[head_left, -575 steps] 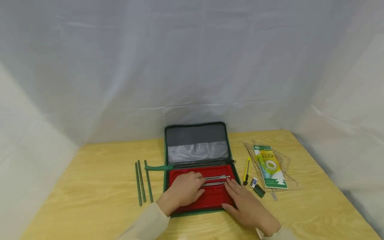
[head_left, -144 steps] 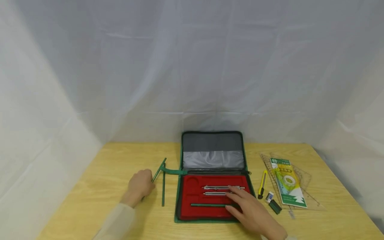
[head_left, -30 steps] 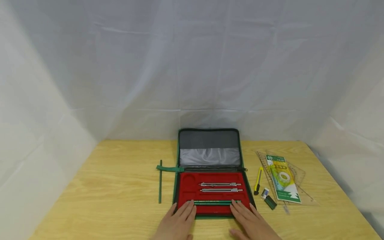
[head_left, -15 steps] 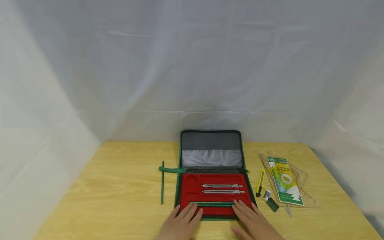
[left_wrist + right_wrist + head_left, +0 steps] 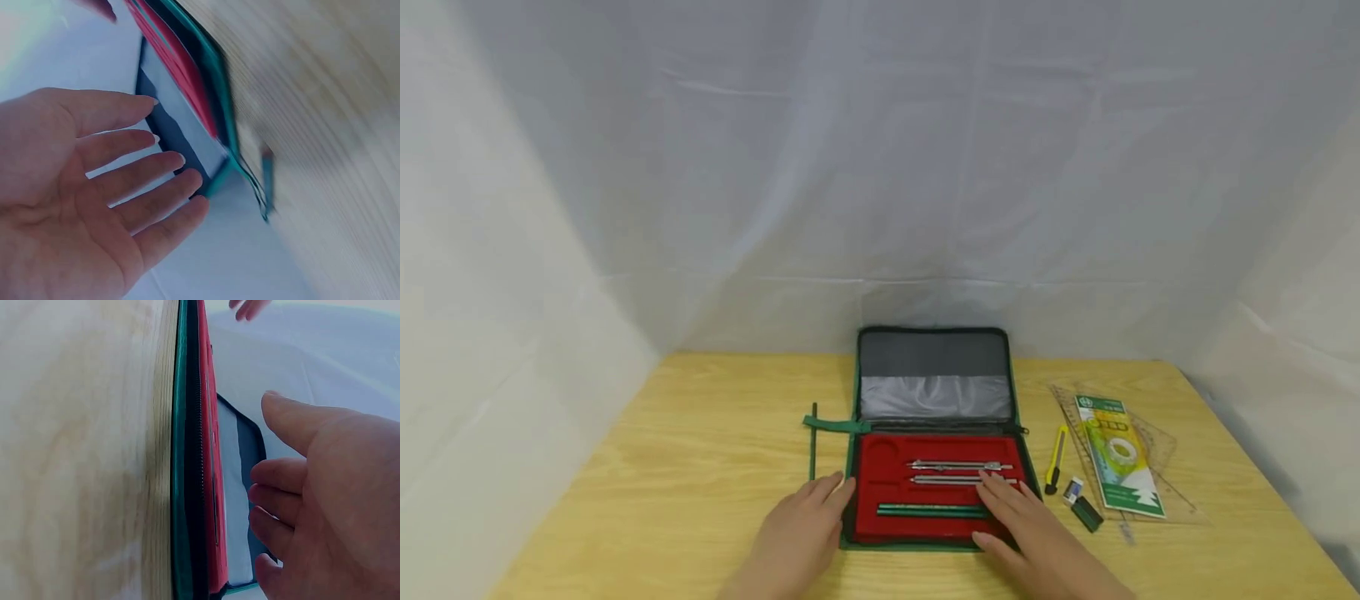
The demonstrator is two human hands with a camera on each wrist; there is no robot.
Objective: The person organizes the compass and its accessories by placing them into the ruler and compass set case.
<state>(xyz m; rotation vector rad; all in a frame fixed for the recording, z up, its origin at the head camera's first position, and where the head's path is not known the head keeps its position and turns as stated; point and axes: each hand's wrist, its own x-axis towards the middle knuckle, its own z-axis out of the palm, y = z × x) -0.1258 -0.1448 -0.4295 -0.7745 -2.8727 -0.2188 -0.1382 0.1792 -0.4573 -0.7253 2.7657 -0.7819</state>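
A green zip case (image 5: 932, 333) lies unfolded, with a red moulded tray (image 5: 895, 527) in its near half. Two silver compass-like drawing tools (image 5: 951, 466) lie in tray slots, and in front of them are two green pencils (image 5: 925, 510) side by side. My left hand (image 5: 797, 533), fingers extended and nothing in them, hovers at the case's left edge; it covers the near end of another green pencil (image 5: 812, 450) on the table. My right hand (image 5: 1037, 542) is over the tray's right side, its fingertips overlapping the pencils' right ends and the nearer tool.
A green strap (image 5: 835, 426) from the case crosses the loose pencil. To the right lie a yellow cutter knife (image 5: 1057, 458), an eraser (image 5: 1073, 490), a dark green sharpener-like block (image 5: 1087, 514) and a printed packet (image 5: 1120, 454) on clear set squares (image 5: 1180, 500).
Three pencils lay on the table at first; two are now in the tray. In the last half second my left hand has left them and moved left; the right has shifted slightly up.
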